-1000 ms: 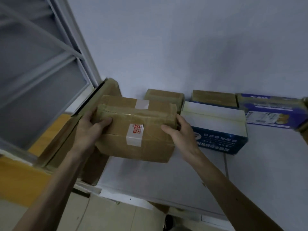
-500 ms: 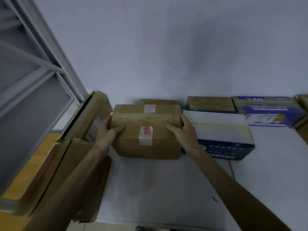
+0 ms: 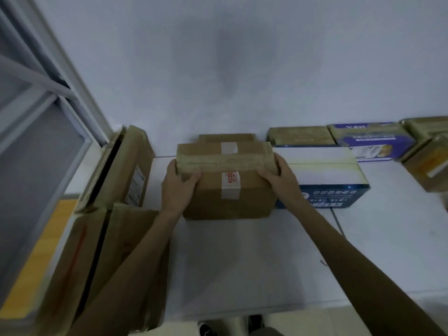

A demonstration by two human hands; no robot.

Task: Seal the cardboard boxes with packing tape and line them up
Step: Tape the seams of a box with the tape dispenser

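Taped brown box (image 3: 225, 180) apparently set down on the white table (image 3: 242, 258), in the front row, right end touching or just beside the blue-and-white box (image 3: 322, 175). Grasped at both ends: left hand (image 3: 178, 187) curled round the upper left corner, thumb on the front face; right hand (image 3: 278, 180) wrapped over the upper right corner.

Likely step: squaring the box into line. For a clean result, keep both grips even, slide rather than lift, and bring the front face level with the neighbour's. Then close any gap on the right and let go without twisting. Tape along the top seam and a white strip across it already in place, so probably no further sealing here.

Behind, partly hidden: a smaller brown box (image 3: 226, 137) against the wall. Further right: a flat brown box (image 3: 300, 135), a purple printed box (image 3: 371, 139) and more brown boxes (image 3: 426, 170) at the edge. On the left: flattened cartons (image 3: 126, 166) leaning by the window frame (image 3: 48, 105), limiting room that way. Travel to the right blocked by the blue-and-white box.
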